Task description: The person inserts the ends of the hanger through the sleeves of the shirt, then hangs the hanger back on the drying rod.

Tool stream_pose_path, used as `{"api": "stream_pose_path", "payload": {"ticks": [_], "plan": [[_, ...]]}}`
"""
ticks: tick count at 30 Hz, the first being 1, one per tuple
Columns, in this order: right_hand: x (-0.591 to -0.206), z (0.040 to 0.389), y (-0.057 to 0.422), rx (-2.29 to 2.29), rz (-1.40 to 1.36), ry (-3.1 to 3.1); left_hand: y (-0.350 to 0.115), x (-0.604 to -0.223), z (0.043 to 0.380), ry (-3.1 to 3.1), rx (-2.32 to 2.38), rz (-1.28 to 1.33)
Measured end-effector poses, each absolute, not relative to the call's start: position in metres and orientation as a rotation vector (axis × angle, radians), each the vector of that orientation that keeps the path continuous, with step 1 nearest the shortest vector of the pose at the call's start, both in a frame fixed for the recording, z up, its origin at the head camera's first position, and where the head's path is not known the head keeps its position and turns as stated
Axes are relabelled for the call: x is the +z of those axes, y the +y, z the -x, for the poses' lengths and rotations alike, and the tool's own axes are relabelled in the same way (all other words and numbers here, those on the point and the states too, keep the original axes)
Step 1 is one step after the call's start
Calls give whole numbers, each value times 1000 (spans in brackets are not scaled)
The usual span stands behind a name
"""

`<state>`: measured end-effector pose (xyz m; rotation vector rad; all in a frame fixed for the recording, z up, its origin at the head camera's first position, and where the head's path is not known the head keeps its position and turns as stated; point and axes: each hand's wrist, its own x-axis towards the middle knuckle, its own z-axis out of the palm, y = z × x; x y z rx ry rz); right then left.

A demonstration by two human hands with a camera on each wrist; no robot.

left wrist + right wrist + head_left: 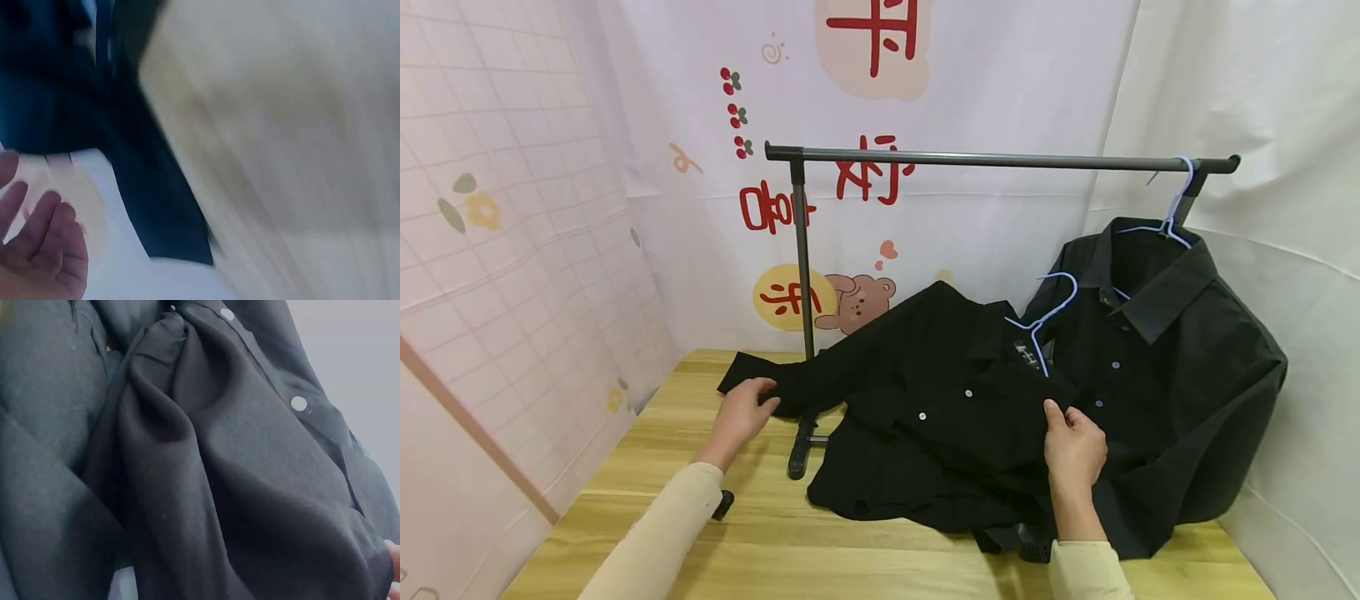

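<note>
A black shirt with white buttons (917, 450) is held up at the middle of the head view, a blue hanger (1047, 321) in its collar. My right hand (1077, 446) pinches the cloth below the hanger; in the right wrist view only its fingertips (394, 569) show at the edge, beside the draped shirt (281, 469). One sleeve (820, 379) stretches out to the left. Beside its cuff end is my left hand (741, 421), fingers loosely bent. The left wrist view shows that hand (44, 256) apart from the blurred dark sleeve (150, 200).
A grey clothes rack (985, 158) stands on the wooden table (820, 558). Another black shirt (1202, 400) hangs at its right end on a blue hanger (1172, 208), right behind the held shirt. White printed cloth (1000, 75) lines the back.
</note>
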<state>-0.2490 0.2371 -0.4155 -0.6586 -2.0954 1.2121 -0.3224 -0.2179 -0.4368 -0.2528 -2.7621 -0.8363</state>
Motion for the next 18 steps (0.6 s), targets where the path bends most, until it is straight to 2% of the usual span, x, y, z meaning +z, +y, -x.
{"api": "stream_pose_path", "payload": {"ticks": [11,18], "plan": [[-418,246,237,1241,668,-2107,-126,-474,274,-2999,-373,819],[-419,246,237,1257,688,-2105,-118,-489,260,-2967,-65,857]]}}
